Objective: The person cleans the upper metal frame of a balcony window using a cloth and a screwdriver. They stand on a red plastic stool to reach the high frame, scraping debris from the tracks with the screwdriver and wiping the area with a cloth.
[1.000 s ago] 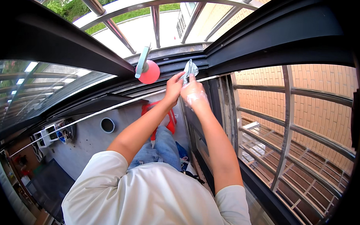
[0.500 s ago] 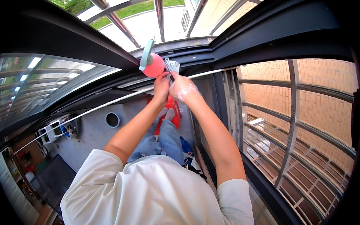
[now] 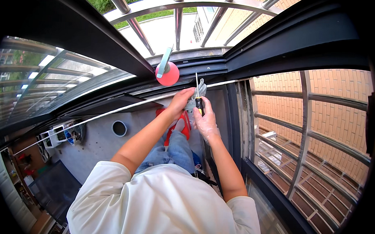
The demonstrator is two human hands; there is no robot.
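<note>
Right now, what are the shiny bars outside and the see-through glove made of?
The railing bars look like polished metal, probably steel: silvery, with bright glints. The glove on the right hand looks like thin clear plastic film: wrinkly, and the skin shows through.

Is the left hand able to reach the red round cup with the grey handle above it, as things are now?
Probably yes. The left hand lies just below the red suction cup on the window frame, and nothing shows between them. The right hand holds a screwdriver off to the side.
</note>
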